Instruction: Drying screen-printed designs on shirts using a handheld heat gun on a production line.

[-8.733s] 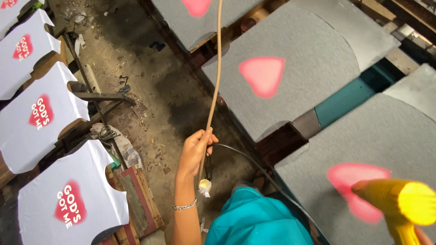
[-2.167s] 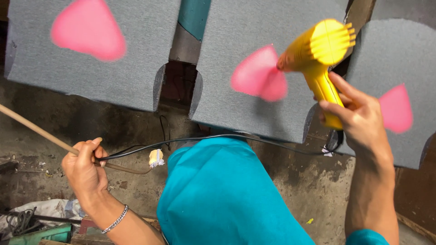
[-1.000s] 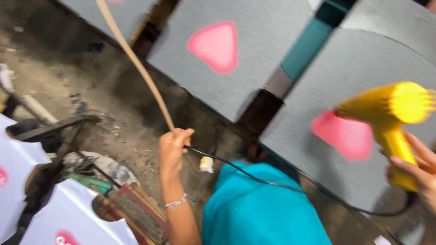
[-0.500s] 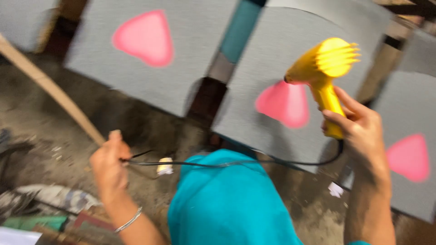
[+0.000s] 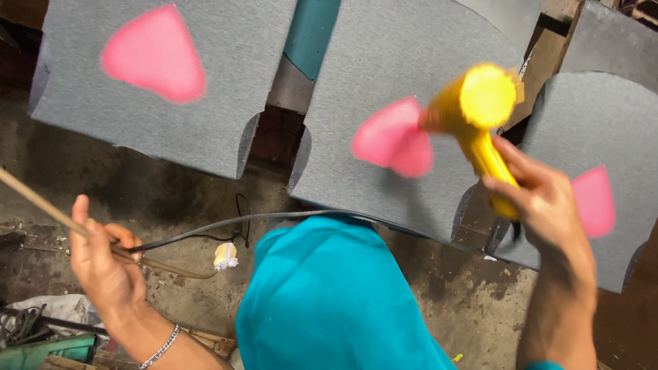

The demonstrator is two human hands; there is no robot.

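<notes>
My right hand [image 5: 541, 202] grips a yellow heat gun [image 5: 480, 116], its nozzle aimed at the pink heart print [image 5: 394, 137] on the middle grey shirt panel [image 5: 404, 62]. My left hand [image 5: 103, 264] is closed around a tan cord [image 5: 34, 199] and the black power cable [image 5: 226, 223], low at the left. A small yellowish plug [image 5: 225, 255] hangs from the cord near that hand. Grey panels with pink hearts lie to the left [image 5: 219, 103] and right [image 5: 603, 130]. My teal garment [image 5: 336, 301] fills the bottom centre.
Dirty concrete floor [image 5: 151, 192] runs below the panels. A teal support [image 5: 312, 31] shows between the left and middle panels. A green tool and dark cables [image 5: 41, 336] lie at the bottom left. Wooden framing [image 5: 548, 48] sits at the upper right.
The view has swung and steadied over the middle panel. My right hand has shifted the heat gun across the middle heart. My left hand keeps hold of the cord and cable.
</notes>
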